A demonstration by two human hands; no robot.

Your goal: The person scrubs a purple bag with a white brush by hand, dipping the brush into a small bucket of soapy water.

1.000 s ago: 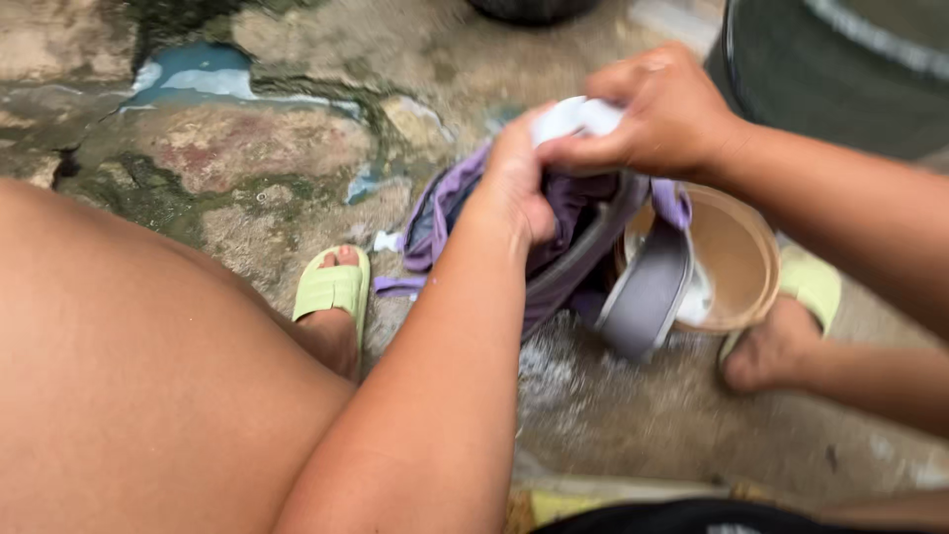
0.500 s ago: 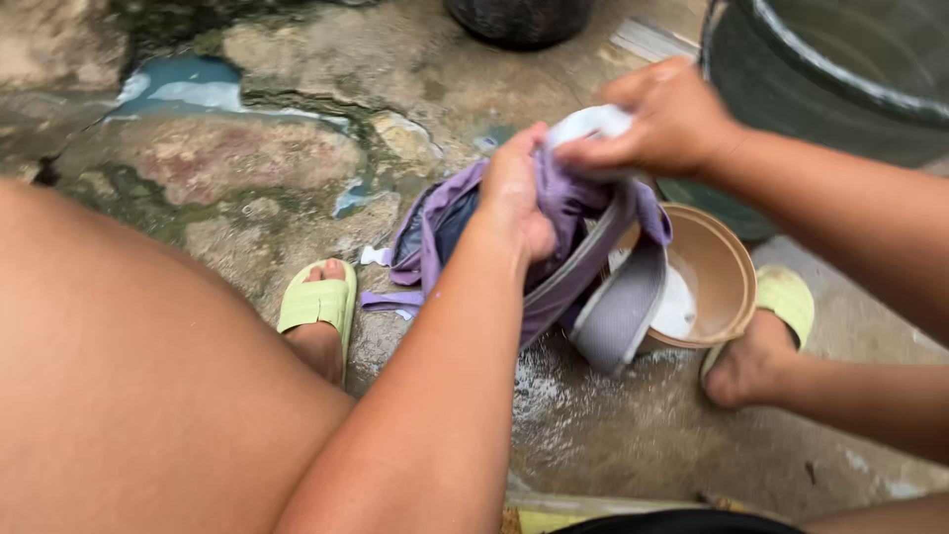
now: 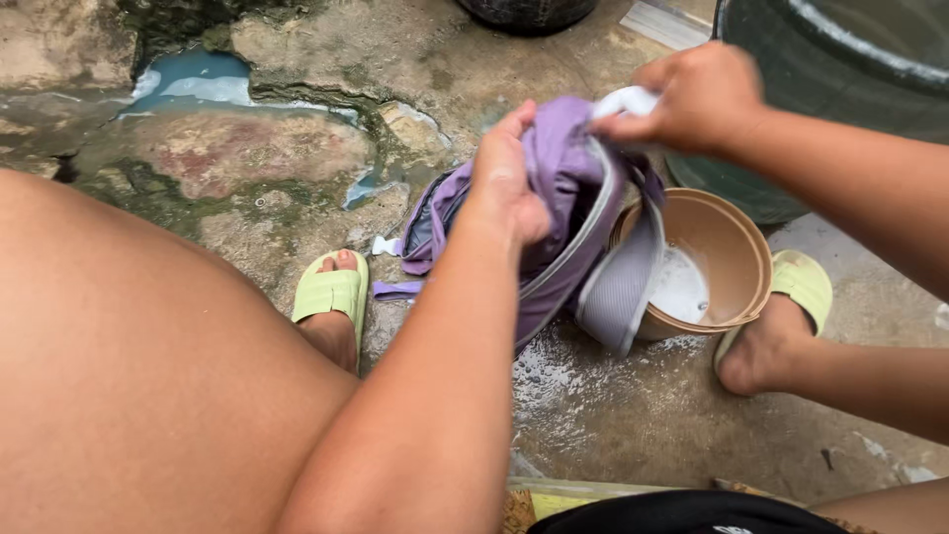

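Observation:
My left hand (image 3: 508,183) grips the top of a purple backpack (image 3: 563,213) that stands on the wet concrete floor. In my right hand (image 3: 694,97) is a small white object (image 3: 625,102), pressed against the bag's upper edge. A grey padded strap (image 3: 621,287) hangs down from the bag. A tan plastic bowl (image 3: 743,259) with white soapy water stands just right of the bag.
My feet wear pale green slide sandals, the left (image 3: 332,292) beside the bag and the right (image 3: 803,282) by the bowl. A large dark green tub (image 3: 840,69) stands at top right. A dark round container (image 3: 524,12) sits at the top edge. Suds cover the floor (image 3: 554,381).
Both hands have lifted the top of the bag higher, and the right hand with the white object has shifted up and to the right. The purple fabric is bunched more under the left hand.

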